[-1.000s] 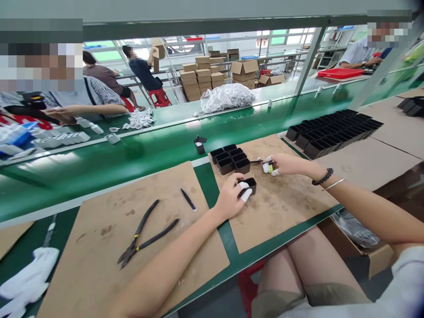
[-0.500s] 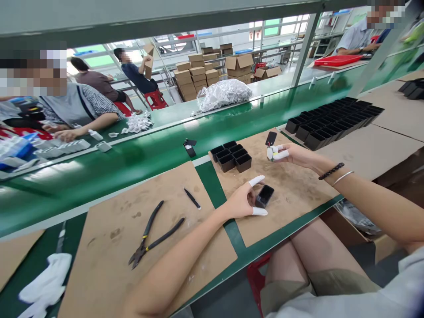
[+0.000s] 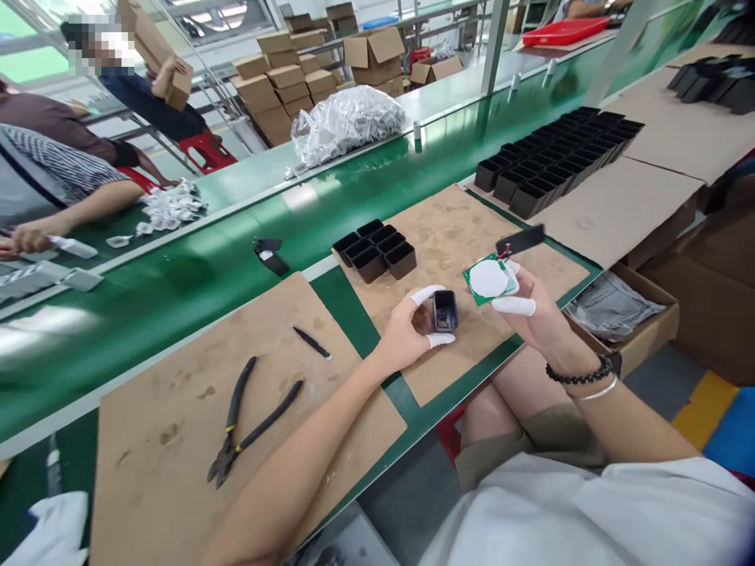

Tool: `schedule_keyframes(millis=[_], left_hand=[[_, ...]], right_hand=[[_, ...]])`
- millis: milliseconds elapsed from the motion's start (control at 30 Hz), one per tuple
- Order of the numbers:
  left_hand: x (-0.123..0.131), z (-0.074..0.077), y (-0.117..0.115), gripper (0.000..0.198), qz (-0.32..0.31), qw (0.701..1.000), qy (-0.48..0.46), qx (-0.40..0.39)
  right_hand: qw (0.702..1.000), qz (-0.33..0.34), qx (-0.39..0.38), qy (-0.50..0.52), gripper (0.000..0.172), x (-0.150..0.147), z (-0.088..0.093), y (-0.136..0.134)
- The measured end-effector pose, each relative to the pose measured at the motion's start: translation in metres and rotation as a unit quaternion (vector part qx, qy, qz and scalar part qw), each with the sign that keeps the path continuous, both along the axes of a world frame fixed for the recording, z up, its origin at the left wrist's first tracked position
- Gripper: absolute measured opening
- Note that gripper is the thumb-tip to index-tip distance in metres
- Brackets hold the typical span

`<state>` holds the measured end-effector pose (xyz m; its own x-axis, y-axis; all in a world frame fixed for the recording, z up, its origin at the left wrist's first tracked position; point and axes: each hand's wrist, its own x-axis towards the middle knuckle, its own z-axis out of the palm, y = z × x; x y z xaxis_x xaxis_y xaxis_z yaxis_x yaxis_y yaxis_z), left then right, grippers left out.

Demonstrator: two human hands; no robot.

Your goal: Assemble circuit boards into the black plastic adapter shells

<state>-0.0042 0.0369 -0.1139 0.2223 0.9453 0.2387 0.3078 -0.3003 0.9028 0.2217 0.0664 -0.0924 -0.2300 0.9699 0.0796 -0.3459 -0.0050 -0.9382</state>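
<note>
My left hand [image 3: 410,328], with white finger covers on thumb and finger, grips a small black rectangular case [image 3: 446,311] whose open end faces me. To its right, my right hand [image 3: 528,306] pinches a green circuit board [image 3: 484,281] with a round white pad on it. A flat black piece [image 3: 521,241] hangs off the board by thin red wires. The board and the case are apart. Beyond my left hand stands a small group of black cases [image 3: 373,253] on the cardboard sheet [image 3: 430,373].
Cutting pliers [image 3: 239,428] and black tweezers [image 3: 312,343] lie on the left cardboard. Many black cases [image 3: 554,161] stand in rows at the back right. A black part [image 3: 271,255] rests on the green belt, with a bag of white pieces [image 3: 348,122] behind. A co-worker's hand [image 3: 35,236] works at the left.
My right hand has brought the circuit board back toward me and nearer the case. My left hand has turned the case more upright. The whole view has shifted to the right.
</note>
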Motion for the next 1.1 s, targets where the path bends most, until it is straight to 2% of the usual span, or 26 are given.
schedule_keyframes(millis=[100, 200, 267, 400, 500, 667, 767, 933, 1100], left_hand=[[0.003, 0.01, -0.005, 0.069, 0.01, 0.998, -0.012, 0.056], [0.007, 0.018, -0.01, 0.069, 0.03, 0.995, -0.008, 0.091], [0.008, 0.019, -0.013, 0.066, 0.045, 0.995, 0.009, 0.084], [0.009, 0.016, -0.013, 0.054, 0.079, 0.992, 0.083, 0.059], [0.007, 0.013, -0.011, 0.054, 0.105, 0.98, 0.161, 0.04], [0.002, 0.011, -0.01, 0.061, 0.14, 0.956, 0.257, 0.011], [0.001, 0.009, -0.011, 0.057, 0.13, 0.946, 0.294, 0.035], [0.006, 0.013, -0.016, 0.067, 0.095, 0.931, 0.351, 0.039], [0.004, 0.02, -0.017, 0.064, -0.013, 0.94, 0.341, -0.023]], right_hand=[[0.997, -0.069, 0.03, 0.0, 0.059, -0.008, 0.001, -0.022], [0.996, -0.084, 0.027, 0.0, 0.062, -0.014, 0.005, -0.032], [0.997, -0.078, 0.006, 0.01, 0.059, -0.014, 0.007, -0.034], [0.996, -0.056, -0.039, 0.051, 0.042, -0.011, 0.01, -0.032], [0.995, -0.045, -0.06, 0.072, 0.036, -0.005, 0.01, -0.031], [0.992, -0.044, -0.08, 0.083, 0.037, 0.006, 0.009, -0.032], [0.992, -0.056, -0.078, 0.08, 0.036, 0.011, 0.007, -0.032], [0.995, -0.061, -0.058, 0.062, 0.035, 0.016, 0.002, -0.03], [0.996, -0.061, -0.053, 0.045, 0.033, 0.015, -0.002, -0.029]])
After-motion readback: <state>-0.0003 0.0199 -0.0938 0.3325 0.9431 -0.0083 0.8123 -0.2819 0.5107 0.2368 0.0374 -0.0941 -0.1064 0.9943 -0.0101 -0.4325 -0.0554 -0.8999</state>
